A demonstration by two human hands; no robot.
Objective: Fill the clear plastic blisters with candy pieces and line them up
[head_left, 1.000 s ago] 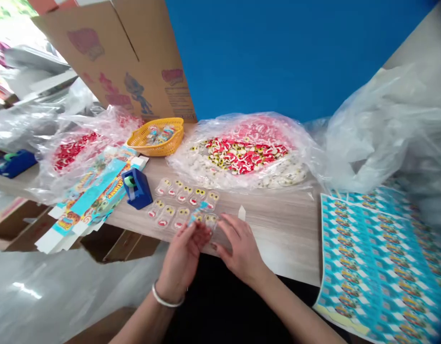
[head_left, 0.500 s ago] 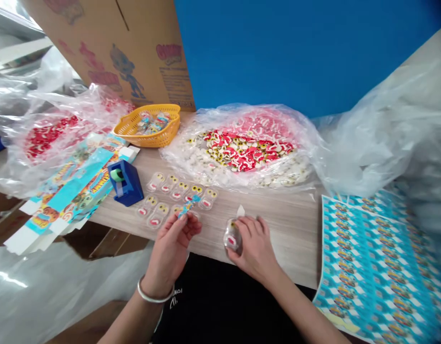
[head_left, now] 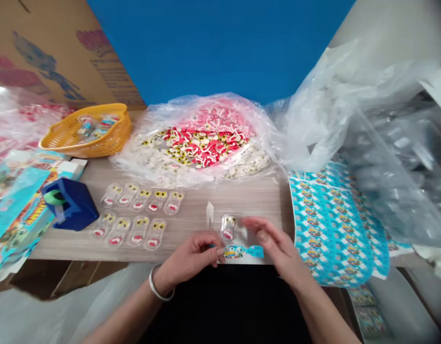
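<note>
My left hand (head_left: 195,253) pinches the left end of a blue printed paper strip (head_left: 243,252) at the table's front edge. My right hand (head_left: 274,242) hovers over the strip's right end, fingers spread, holding nothing. Just above the strip, between my hands, lies a clear plastic pack (head_left: 228,227) with yellow candy eyes and a red mouth. Two rows of similar packs (head_left: 137,215) lie to the left. A small white paper tab (head_left: 209,214) stands close to the nearest pack.
A blue tape dispenser (head_left: 69,204) and a printed carton blank (head_left: 21,210) sit at left. Behind are a yellow basket (head_left: 86,131) of packs and a plastic bag of candies (head_left: 202,138). Blue printed sheets (head_left: 331,229) lie to the right, under loose plastic sheeting (head_left: 385,143).
My right hand has let go of the clear pack, which now lies on the table. The strip has come down near the table's front edge, and the view has swung right.
</note>
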